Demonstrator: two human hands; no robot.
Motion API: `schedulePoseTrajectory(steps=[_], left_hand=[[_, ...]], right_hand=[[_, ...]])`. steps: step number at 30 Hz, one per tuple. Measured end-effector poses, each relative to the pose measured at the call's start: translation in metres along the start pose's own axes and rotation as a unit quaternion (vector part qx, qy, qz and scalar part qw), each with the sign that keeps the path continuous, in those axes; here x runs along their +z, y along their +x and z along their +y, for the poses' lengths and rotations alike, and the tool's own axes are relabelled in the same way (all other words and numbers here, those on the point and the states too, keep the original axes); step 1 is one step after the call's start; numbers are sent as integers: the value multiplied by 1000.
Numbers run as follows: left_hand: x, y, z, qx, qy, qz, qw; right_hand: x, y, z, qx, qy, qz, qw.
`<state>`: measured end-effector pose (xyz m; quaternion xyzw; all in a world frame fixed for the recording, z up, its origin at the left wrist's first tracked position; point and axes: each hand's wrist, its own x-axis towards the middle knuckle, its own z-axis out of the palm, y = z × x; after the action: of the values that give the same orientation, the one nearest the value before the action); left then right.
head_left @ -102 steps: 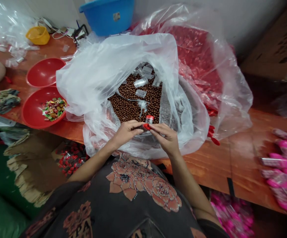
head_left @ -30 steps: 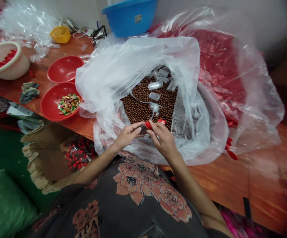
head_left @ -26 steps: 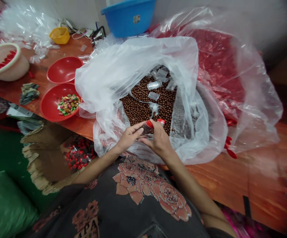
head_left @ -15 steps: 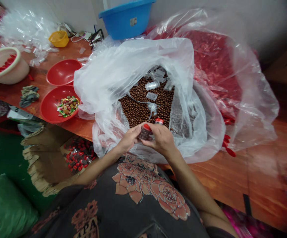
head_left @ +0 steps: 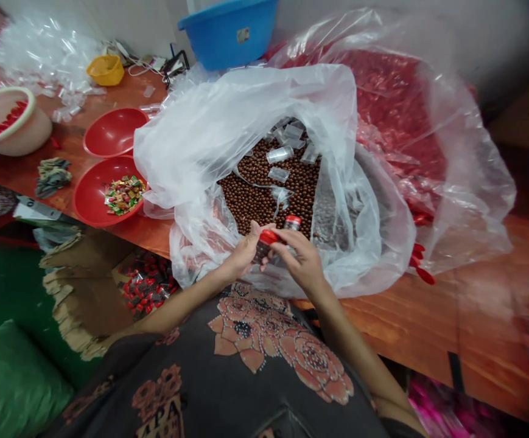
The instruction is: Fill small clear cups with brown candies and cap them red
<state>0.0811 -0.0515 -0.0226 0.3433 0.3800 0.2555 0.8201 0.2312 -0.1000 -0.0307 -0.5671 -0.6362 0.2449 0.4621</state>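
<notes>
My left hand (head_left: 242,254) is closed around a small clear plastic jar (head_left: 262,250) of brown candy balls. On that jar sits a red lid (head_left: 268,236), tilted towards me, with the fingertips of my right hand (head_left: 301,255) closed at its edge. Just beyond my right fingers is a second red-capped jar (head_left: 293,222); whether it rests on the candies or touches the hand I cannot tell. Both hands are over the near rim of a large clear plastic bag (head_left: 246,97) holding many brown candy balls (head_left: 252,204). Several empty clear containers (head_left: 280,154) lie on the balls.
Left on the table are red bowls (head_left: 91,204), one with wrapped candies, and a white tub (head_left: 31,131) of red pieces. A cardboard box (head_left: 79,292) of filled jars is below left. Behind stand a blue basin (head_left: 227,39) and a bag of red items (head_left: 392,103).
My right hand has shifted its grip and opened slightly around the lid, so more of the red lid shows. The jar in my left hand has turned a little. The view has shifted slightly.
</notes>
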Motion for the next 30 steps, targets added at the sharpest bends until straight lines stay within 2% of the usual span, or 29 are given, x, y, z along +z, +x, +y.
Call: schedulePoseTrajectory(steps=[3, 6, 9, 14, 17, 20, 22, 25, 27, 29, 30], left_hand=[[4, 4, 3, -15, -19, 9, 1000], [5, 7, 7, -43, -43, -9, 998], [5, 9, 6, -60, -69, -10, 996], [2, 6, -8, -45, -65, 3, 997], [-1, 6, -14, -26, -20, 8, 999], [-1, 18, -10, 43, 135, 9, 990], [2, 34, -4, 95, 310, 26, 946], [12, 61, 2, 138, 535, 67, 831], [22, 76, 3, 138, 619, 72, 770], [31, 83, 1, 127, 661, 65, 736], [33, 83, 1, 127, 670, 66, 728]], right_hand=[[1, 0, -6, -96, -128, -65, 985], [1, 0, -7, -133, -210, -75, 966], [3, 3, -5, -176, -238, -62, 953], [11, 3, 2, -254, -235, -33, 938], [13, -3, 7, -239, -243, -22, 940], [2, -10, 12, -167, -244, -41, 954], [-14, -13, 15, -116, -229, -35, 966], [-41, -15, 20, -38, -189, 48, 980], [-56, -17, 24, 8, -168, 117, 979], [-64, -19, 28, 35, -155, 162, 974], [-66, -19, 30, 41, -151, 175, 972]])
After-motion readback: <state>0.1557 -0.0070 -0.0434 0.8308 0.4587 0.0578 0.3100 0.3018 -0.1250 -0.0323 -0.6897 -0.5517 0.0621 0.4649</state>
